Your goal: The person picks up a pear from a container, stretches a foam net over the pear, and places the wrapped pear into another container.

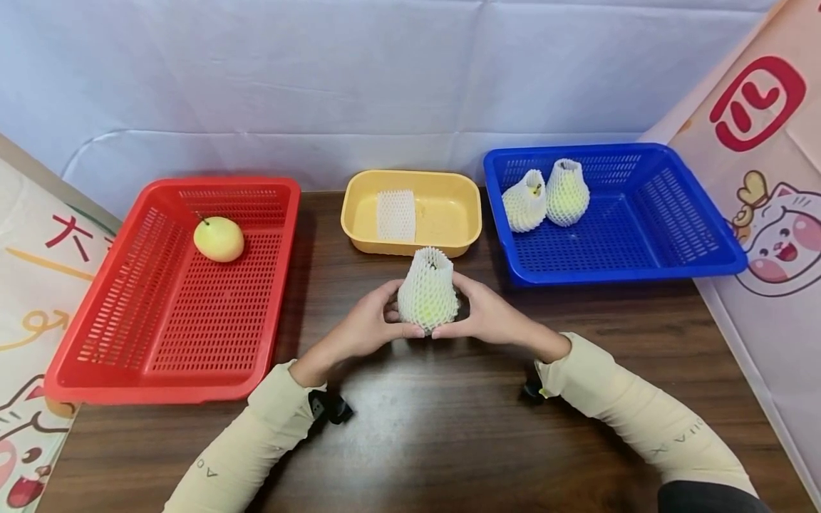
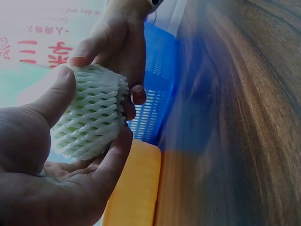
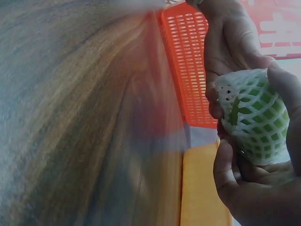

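Between my two hands is a pear in a white foam net (image 1: 427, 296), held upright in front of the yellow tray. The left hand (image 1: 370, 318) grips its left side and the right hand (image 1: 490, 313) its right side, the thumbs nearly meeting at the front. In the left wrist view the foam net (image 2: 91, 110) wraps the fruit, with fingers curled beneath. Green skin shows through the mesh of the netted pear (image 3: 258, 115) in the right wrist view. Fingers behind the pear are partly hidden in the head view.
A red basket (image 1: 163, 385) at left holds one bare pear (image 1: 219, 239). The yellow tray (image 1: 410, 248) at the back holds a flat white foam net (image 1: 395, 215). At right, a blue basket (image 1: 641, 267) holds two netted pears (image 1: 567, 194). Everything stands on a wooden table (image 1: 436, 434).
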